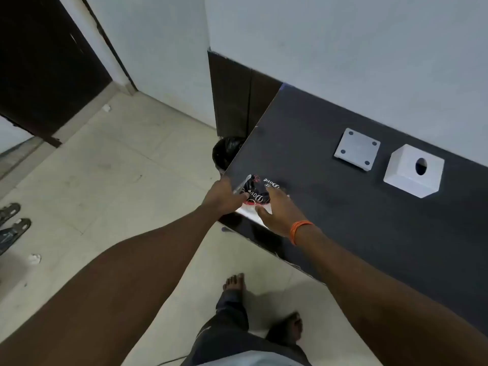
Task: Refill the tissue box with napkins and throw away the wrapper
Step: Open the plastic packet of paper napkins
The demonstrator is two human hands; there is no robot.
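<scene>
A napkin pack in a dark printed wrapper (257,190) lies at the near left corner of the dark table (343,207), with white napkins (250,212) showing at its near end. My left hand (224,196) grips the wrapper's left edge. My right hand (282,210) rests on the pack's right side, fingers spread. The white tissue box (406,178), with a round hole on top, stands farther right on the table. Its flat white base plate (356,149) lies apart, just left of the box.
A bin lined with a black bag (227,153) stands on the floor beside the table's left edge. White walls run behind. Sandals (12,225) and paper scraps (34,258) lie on the tiled floor at left. My bare feet are below.
</scene>
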